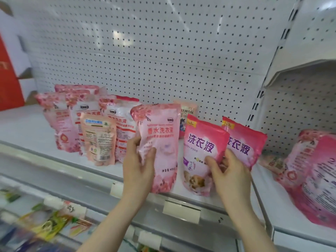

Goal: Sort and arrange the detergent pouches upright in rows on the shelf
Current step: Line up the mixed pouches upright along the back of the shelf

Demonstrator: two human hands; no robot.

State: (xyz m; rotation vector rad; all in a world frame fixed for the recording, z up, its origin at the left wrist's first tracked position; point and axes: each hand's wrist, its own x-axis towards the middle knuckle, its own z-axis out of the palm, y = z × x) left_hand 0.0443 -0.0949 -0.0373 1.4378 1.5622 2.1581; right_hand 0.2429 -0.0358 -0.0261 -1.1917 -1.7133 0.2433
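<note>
— On the front edge of the shelf point(27, 128), what is held?
— A pale pink pouch point(160, 135) is gripped by the left hand point(139, 160), with the thumb pressed across its face. A magenta pouch point(203, 151) is pinched at its lower side by the right hand point(227, 171).
— How is the step best done?
— Each should be stood on its base, label forward, and squared against its own kind: pale pink toward the pink group point(72, 115) at left, magenta beside the second magenta pouch point(245, 140).
— And the contents?
— Nothing can be seen through the sealed, opaque film; the pouches look full.
</note>
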